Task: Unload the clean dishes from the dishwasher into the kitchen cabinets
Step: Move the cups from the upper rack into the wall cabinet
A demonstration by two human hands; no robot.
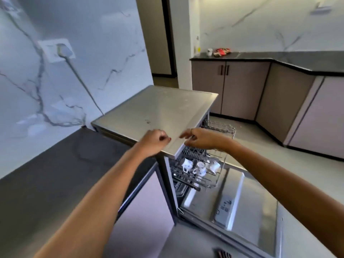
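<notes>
The dishwasher (158, 107) stands open, its door (242, 207) folded down flat. The upper rack (219, 180) is pulled out and carries several white cups (200, 167) with blue patterns. A second wire rack (221, 127) juts out behind my right wrist. My left hand (154, 141) hovers over the front corner of the dishwasher's steel top with its fingers curled and nothing in them. My right hand (197, 137) hangs just right of it, above the rack, fingers loosely bent and empty.
A dark countertop (46, 174) lies to the left below a marble wall with a plugged socket (57, 50). Beige lower cabinets (240, 86) line the far right under a black counter holding a white cup (209, 51) and a red packet (221, 51). A doorway (162, 43) lies behind.
</notes>
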